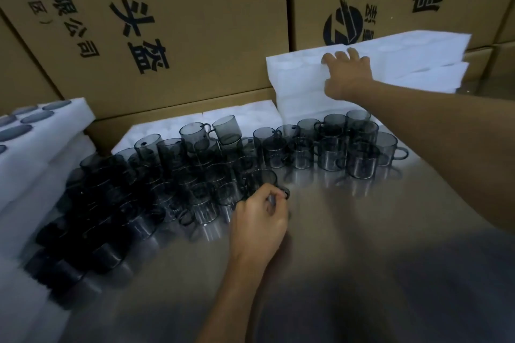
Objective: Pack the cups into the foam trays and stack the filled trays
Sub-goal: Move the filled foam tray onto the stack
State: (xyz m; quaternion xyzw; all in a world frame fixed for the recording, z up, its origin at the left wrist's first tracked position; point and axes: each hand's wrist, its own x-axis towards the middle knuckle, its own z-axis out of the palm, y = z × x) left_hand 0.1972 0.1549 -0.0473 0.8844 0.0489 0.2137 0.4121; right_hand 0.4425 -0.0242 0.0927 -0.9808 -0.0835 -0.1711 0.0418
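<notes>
Several smoky grey glass cups (362,159) with handles crowd the far and left part of a steel table (362,259). My left hand (259,220) curls round one cup (269,179) at the near edge of the crowd, fingers at its handle. My right hand (347,75) reaches far right and grips the top edge of an empty white foam tray (301,89) that stands tilted on a stack of foam trays (434,75). At the left, a filled foam tray (55,120) shows cup bottoms in its pockets.
Large printed cardboard boxes (172,22) wall in the back of the table. More flat white foam (245,117) lies behind the cups. A foam stack (19,189) runs along the left edge. Bare steel lies in the near and right part of the table.
</notes>
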